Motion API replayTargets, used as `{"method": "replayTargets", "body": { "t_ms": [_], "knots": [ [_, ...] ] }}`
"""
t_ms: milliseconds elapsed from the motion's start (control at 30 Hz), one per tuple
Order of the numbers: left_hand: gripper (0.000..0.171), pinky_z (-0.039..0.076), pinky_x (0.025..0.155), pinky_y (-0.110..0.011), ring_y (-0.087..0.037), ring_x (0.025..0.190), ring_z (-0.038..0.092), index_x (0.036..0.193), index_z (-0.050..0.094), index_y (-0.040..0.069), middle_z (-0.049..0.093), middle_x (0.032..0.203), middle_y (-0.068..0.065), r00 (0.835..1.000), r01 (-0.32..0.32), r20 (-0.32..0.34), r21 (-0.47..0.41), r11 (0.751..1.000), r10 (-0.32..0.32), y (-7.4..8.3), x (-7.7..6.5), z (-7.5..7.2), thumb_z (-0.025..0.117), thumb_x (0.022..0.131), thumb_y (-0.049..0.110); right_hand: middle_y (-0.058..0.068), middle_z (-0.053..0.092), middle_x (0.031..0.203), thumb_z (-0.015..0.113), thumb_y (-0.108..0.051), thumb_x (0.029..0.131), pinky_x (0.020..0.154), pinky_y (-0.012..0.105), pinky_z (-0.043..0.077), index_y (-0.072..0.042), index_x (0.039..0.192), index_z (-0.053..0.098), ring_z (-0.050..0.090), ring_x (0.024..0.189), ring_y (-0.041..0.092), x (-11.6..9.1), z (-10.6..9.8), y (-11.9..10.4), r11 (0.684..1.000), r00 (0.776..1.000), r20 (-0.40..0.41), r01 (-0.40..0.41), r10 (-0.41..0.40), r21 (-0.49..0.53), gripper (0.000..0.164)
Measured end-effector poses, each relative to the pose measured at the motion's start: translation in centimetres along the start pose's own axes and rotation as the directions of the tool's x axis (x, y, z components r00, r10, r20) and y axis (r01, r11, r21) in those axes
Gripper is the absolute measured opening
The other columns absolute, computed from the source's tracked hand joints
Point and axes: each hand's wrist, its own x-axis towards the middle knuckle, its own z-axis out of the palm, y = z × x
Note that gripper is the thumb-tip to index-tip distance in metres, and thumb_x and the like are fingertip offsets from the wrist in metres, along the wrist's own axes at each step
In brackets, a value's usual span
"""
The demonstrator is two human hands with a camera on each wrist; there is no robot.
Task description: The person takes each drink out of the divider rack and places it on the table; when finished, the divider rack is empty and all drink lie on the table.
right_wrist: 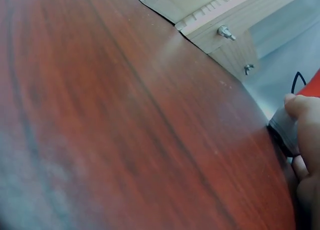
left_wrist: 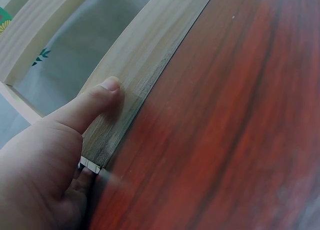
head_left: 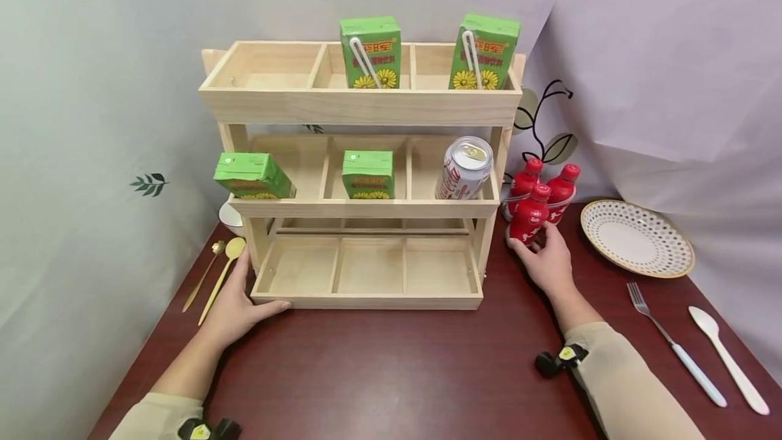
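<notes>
A three-tier wooden rack (head_left: 360, 108) stands on the dark red table. My left hand (head_left: 233, 309) holds its lower left corner, the thumb on the bottom tier's front board (left_wrist: 131, 69) and the other fingers round the side. To the right of the rack, my right hand (head_left: 551, 265) grips the front one of several red bottles, a red bottle (head_left: 529, 214) standing upright. Two more red bottles, one at the back left (head_left: 525, 178) and one at the back right (head_left: 563, 189), stand close behind it. In the right wrist view, only part of the gripped bottle shows at the right edge.
Green drink cartons (head_left: 370, 53) stand on the top and middle tiers, and a silver can (head_left: 466, 167) on the middle tier. A dotted plate (head_left: 635, 236), a fork (head_left: 672, 345) and a white spoon (head_left: 727, 358) lie at right. Golden spoons (head_left: 222, 280) and a white bowl (head_left: 230, 217) are at left.
</notes>
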Motion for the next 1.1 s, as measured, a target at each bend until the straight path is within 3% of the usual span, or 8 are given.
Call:
{"method": "replayTargets", "body": {
  "t_ms": [133, 267, 400, 500, 667, 933, 1033, 1100],
  "knots": [
    [0.129, 0.032, 0.093, -0.013, -0.033, 0.124, 0.044, 0.156, 0.014, 0.024, 0.037, 0.147, -0.014, 1.0, -0.019, -0.012, -0.002, 1.0, 0.019, -0.9, 0.2, 0.0, 0.095, 0.056, 0.011, 0.017, 0.05, 0.131, 0.08, -0.021, 0.081, 0.089, 0.04, 0.048, -0.002, 0.14, 0.037, 0.057, 0.114, 0.032, -0.3, -0.1, -0.3, 0.997, 0.999, -0.041, -0.014, 0.018, 0.081, 0.076],
    [0.132, 0.03, 0.093, -0.012, -0.027, 0.125, 0.043, 0.156, 0.012, 0.03, 0.036, 0.148, -0.007, 1.0, -0.006, -0.011, 0.033, 0.999, 0.007, -2.4, 0.3, 0.1, 0.096, 0.055, 0.017, 0.013, 0.051, 0.129, 0.078, -0.015, 0.081, 0.09, 0.029, 0.049, -0.003, 0.139, 0.039, 0.059, 0.11, 0.031, -0.6, -0.2, -0.6, 0.989, 0.979, -0.195, 0.084, -0.059, 0.124, 0.07],
    [0.132, 0.029, 0.094, -0.012, -0.024, 0.128, 0.041, 0.155, 0.011, 0.033, 0.035, 0.15, -0.004, 1.0, 0.01, -0.01, 0.047, 0.999, -0.009, -3.4, 0.4, 0.1, 0.096, 0.055, 0.022, 0.014, 0.052, 0.124, 0.074, -0.007, 0.079, 0.088, 0.022, 0.045, -0.001, 0.132, 0.046, 0.055, 0.107, 0.03, -0.8, -0.4, -1.0, 0.961, 0.907, -0.35, 0.271, -0.236, 0.054, 0.06],
    [0.132, 0.029, 0.095, -0.011, -0.023, 0.129, 0.041, 0.155, 0.011, 0.033, 0.034, 0.15, -0.002, 1.0, 0.015, -0.01, 0.048, 0.999, -0.014, -3.7, 0.4, 0.2, 0.096, 0.055, 0.023, 0.017, 0.051, 0.124, 0.071, -0.002, 0.077, 0.09, 0.023, 0.044, 0.003, 0.127, 0.049, 0.049, 0.111, 0.029, -0.9, -0.6, -1.9, 0.921, 0.844, -0.409, 0.389, -0.348, 0.019, 0.055],
    [0.131, 0.029, 0.095, -0.012, -0.022, 0.128, 0.041, 0.155, 0.012, 0.032, 0.035, 0.149, -0.002, 1.0, 0.012, -0.013, 0.048, 0.999, -0.012, -3.7, 0.3, 0.1, 0.096, 0.055, 0.022, 0.03, 0.049, 0.123, 0.068, 0.004, 0.073, 0.093, 0.026, 0.042, 0.014, 0.118, 0.051, 0.045, 0.116, 0.035, -1.2, -0.8, -5.7, 0.847, 0.763, -0.48, 0.526, -0.433, 0.071, 0.049],
    [0.13, 0.03, 0.095, -0.013, -0.024, 0.127, 0.041, 0.155, 0.014, 0.029, 0.036, 0.149, -0.006, 1.0, -0.009, -0.016, 0.024, 1.0, 0.01, -2.8, 0.2, 0.0, 0.096, 0.056, 0.018, 0.034, 0.052, 0.116, 0.066, -0.019, 0.079, 0.097, 0.036, 0.04, 0.019, 0.105, 0.051, 0.046, 0.113, 0.045, -0.8, 0.1, -12.0, 0.734, 0.658, -0.546, 0.67, -0.519, 0.11, 0.048],
    [0.128, 0.03, 0.095, -0.013, -0.031, 0.127, 0.041, 0.156, 0.015, 0.024, 0.036, 0.148, -0.012, 1.0, -0.026, -0.017, 0.002, 1.0, 0.026, -1.6, 0.1, 0.0, 0.096, 0.056, 0.014, 0.036, 0.051, 0.114, 0.067, -0.023, 0.08, 0.099, 0.041, 0.04, 0.02, 0.104, 0.05, 0.046, 0.112, 0.045, -0.7, 0.6, -14.0, 0.69, 0.642, -0.568, 0.704, -0.514, 0.171, 0.052],
    [0.126, 0.03, 0.095, -0.014, -0.034, 0.127, 0.041, 0.155, 0.017, 0.02, 0.036, 0.147, -0.015, 0.999, -0.028, -0.015, -0.009, 1.0, 0.028, -0.8, 0.0, 0.1, 0.095, 0.057, 0.012, 0.036, 0.05, 0.115, 0.067, -0.019, 0.079, 0.1, 0.043, 0.04, 0.021, 0.105, 0.048, 0.046, 0.113, 0.045, -0.6, 0.7, -15.3, 0.658, 0.646, -0.576, 0.717, -0.501, 0.232, 0.051]
  ]
}}
